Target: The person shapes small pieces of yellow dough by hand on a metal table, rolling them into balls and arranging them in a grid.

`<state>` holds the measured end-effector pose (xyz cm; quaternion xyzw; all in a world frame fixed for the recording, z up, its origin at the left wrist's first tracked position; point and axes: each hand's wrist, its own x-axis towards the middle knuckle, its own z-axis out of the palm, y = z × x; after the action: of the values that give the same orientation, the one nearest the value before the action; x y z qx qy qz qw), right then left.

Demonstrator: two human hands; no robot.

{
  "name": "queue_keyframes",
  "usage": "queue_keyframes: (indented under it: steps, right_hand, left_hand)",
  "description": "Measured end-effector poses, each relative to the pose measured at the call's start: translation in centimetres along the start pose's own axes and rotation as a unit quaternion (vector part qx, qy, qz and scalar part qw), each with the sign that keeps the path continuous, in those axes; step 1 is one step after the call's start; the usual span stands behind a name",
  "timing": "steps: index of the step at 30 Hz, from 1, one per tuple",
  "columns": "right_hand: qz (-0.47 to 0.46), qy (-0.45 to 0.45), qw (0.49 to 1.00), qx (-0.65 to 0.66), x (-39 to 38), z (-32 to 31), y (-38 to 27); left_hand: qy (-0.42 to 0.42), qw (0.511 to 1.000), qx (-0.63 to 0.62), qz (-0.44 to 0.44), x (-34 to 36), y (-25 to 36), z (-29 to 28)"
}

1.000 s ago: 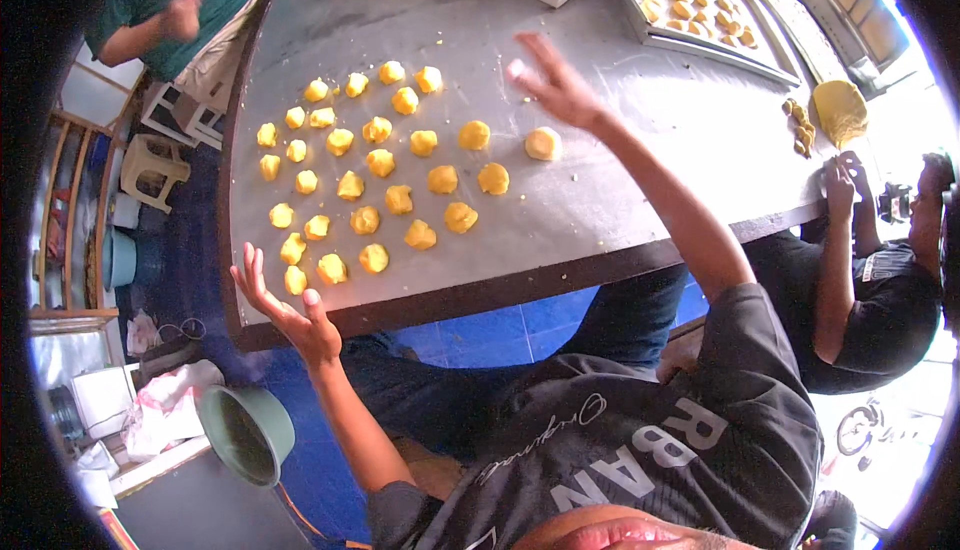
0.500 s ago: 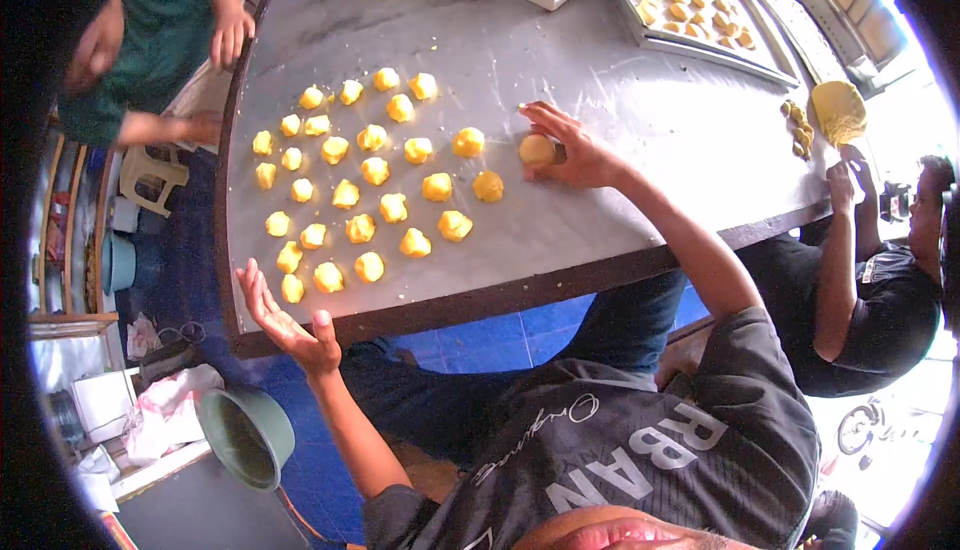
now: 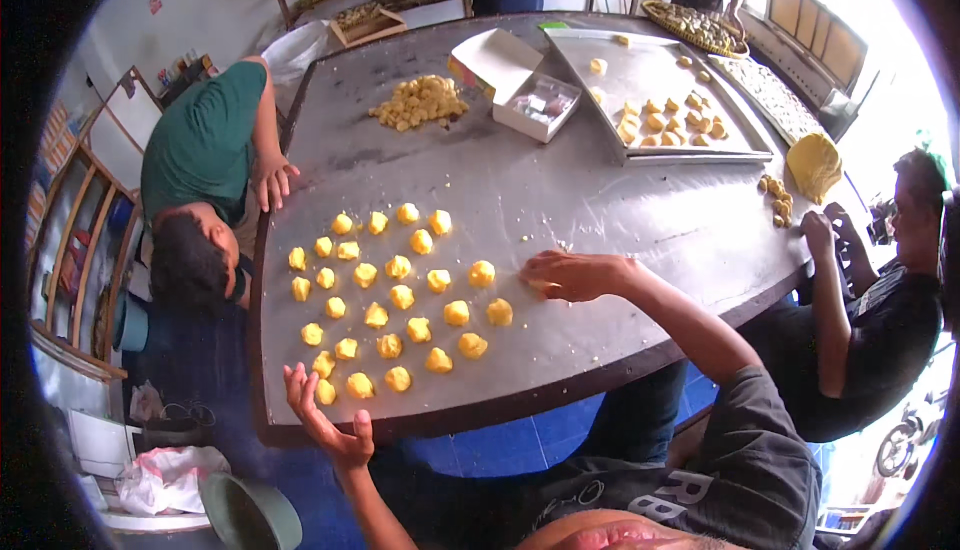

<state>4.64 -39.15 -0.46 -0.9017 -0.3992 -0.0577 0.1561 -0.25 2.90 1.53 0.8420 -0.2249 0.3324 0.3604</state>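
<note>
Rows of yellow dough balls [image 3: 402, 297] lie spaced apart on the near left of a grey metal table [image 3: 520, 370]. To the right of the rows, my right hand [image 3: 575, 277] is cupped palm down over a dough ball. Its fingers are blurred, and the ball is mostly hidden beneath them. My left hand [image 3: 330, 422] hovers at the table's near left edge, palm turned inward and fingers apart, with nothing in it. A few of the lumpy balls lie close to its fingertips.
Beyond the rows sit a heap of dough pieces [image 3: 418, 103], an open white box [image 3: 537, 108] and a metal tray [image 3: 690, 155] of shaped pieces. A person in green [image 3: 205, 145] bends at the left edge; another person [image 3: 850, 340] works at the right beside a large dough lump [image 3: 815, 168].
The view has tilted up, showing more of the table's far side. My right hand has closed over the ball beside it. The person in green has bent down; my left hand stays open.
</note>
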Motion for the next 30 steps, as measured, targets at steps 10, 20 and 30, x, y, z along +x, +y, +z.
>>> queue_keyframes:
  steps: [10,20,30]
  right_hand:
    - [0.083,-0.105,0.991,-0.008,1.2,-1.4,-1.1]
    - [0.138,-0.254,0.957,0.038,2.2,-2.3,-1.0]
    - [0.216,-0.081,0.971,0.057,-2.5,-7.8,-0.8]
  left_hand:
    - [-0.013,1.0,0.005,0.023,0.2,0.5,-0.7]
    - [-0.043,0.999,0.0,0.02,-0.1,1.0,-0.3]
    - [-0.039,0.999,0.004,0.028,-0.2,0.7,-0.5]
